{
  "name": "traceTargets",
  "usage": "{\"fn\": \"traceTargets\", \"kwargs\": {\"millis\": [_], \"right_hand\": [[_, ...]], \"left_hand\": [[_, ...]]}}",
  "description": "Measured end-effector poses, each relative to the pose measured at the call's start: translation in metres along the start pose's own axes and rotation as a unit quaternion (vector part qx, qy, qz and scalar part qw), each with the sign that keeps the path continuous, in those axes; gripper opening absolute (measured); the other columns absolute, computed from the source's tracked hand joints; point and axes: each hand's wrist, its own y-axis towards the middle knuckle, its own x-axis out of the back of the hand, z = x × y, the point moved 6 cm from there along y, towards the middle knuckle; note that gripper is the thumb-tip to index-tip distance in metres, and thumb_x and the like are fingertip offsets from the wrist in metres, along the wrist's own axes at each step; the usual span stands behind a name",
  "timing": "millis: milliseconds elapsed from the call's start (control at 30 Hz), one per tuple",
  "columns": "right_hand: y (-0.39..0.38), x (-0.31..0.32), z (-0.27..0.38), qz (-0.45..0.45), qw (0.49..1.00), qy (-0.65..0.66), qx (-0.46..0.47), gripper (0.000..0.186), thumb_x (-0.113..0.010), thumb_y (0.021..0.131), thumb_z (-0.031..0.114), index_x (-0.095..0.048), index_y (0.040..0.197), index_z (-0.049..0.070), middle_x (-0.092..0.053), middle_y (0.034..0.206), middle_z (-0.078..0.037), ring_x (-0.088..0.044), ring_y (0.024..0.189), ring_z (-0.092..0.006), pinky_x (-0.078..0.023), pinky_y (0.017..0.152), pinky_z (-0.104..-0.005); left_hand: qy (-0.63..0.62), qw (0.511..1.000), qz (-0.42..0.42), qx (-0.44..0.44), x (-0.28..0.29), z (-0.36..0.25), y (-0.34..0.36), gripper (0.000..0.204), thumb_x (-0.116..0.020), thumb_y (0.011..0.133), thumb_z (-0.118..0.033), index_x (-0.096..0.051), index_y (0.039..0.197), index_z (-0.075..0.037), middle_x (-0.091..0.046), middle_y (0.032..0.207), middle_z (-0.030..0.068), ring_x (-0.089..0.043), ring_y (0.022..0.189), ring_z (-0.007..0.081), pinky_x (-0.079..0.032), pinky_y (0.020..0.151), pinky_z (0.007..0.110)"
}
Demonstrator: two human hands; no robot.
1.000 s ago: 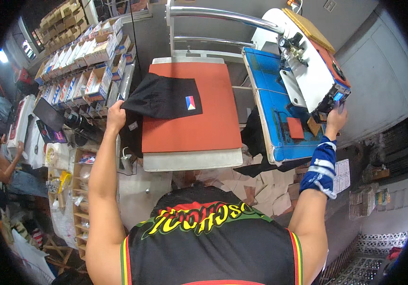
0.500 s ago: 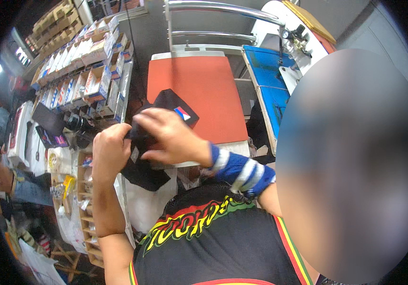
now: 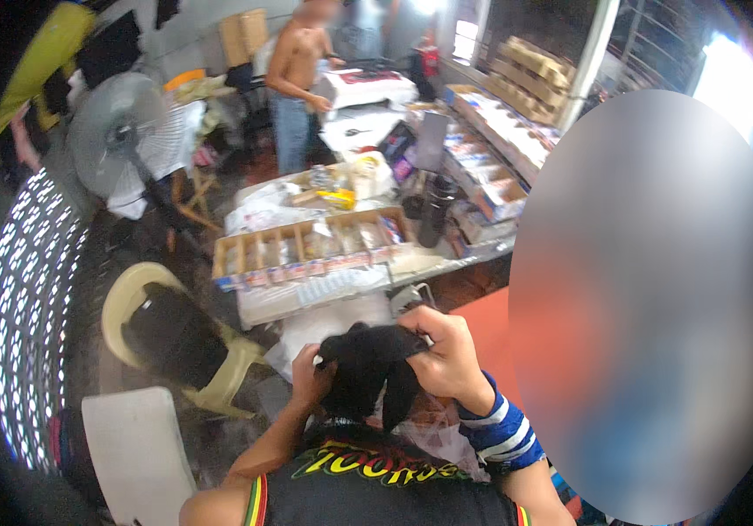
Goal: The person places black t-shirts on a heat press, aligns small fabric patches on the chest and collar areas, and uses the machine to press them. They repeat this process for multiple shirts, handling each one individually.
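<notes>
We see a long wooden tray (image 3: 306, 250) of small packets. Behind it, pale wrapped bundles (image 3: 262, 206) and a yellow packet (image 3: 337, 199). To its right, boxed packages (image 3: 494, 188) in rows beside a dark screen (image 3: 433, 140).

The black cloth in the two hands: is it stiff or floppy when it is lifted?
Probably floppy: the black cloth bunches and droops between the left hand and the right hand. It seems light, since the fingers alone hold it up. It looks unlikely to slip, being gathered in each hand.
</notes>
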Motion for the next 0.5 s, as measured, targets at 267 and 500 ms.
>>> {"fn": "traceTargets", "kwargs": {"millis": [267, 500], "right_hand": [[-0.012, -0.094, -0.029, 0.249, 0.968, -0.021, 0.019, 0.024, -0.074, 0.073, -0.001, -0.072, 0.097, 0.002, -0.074, 0.091, -0.019, -0.074, 0.085, -0.0347, -0.057, 0.074, -0.0371], [-0.042, -0.208, -0.066, 0.390, 0.912, -0.087, 0.087, 0.023, -0.072, 0.075, -0.003, -0.073, 0.098, -0.001, -0.074, 0.091, -0.018, -0.073, 0.087, -0.0284, -0.056, 0.078, -0.0359]], "left_hand": [[0.073, 0.910, -0.393, 0.108, 0.215, 0.030, -0.204, 0.059, -0.051, 0.073, 0.013, -0.051, 0.131, 0.000, -0.057, 0.123, 0.0194, -0.059, 0.116, 0.0319, -0.046, 0.104, 0.039], [0.344, 0.883, -0.058, 0.313, 0.231, 0.011, -0.366, 0.051, -0.076, 0.077, -0.016, -0.059, 0.124, -0.005, -0.066, 0.107, 0.0190, -0.067, 0.101, 0.0392, -0.056, 0.082, 0.050]]}}
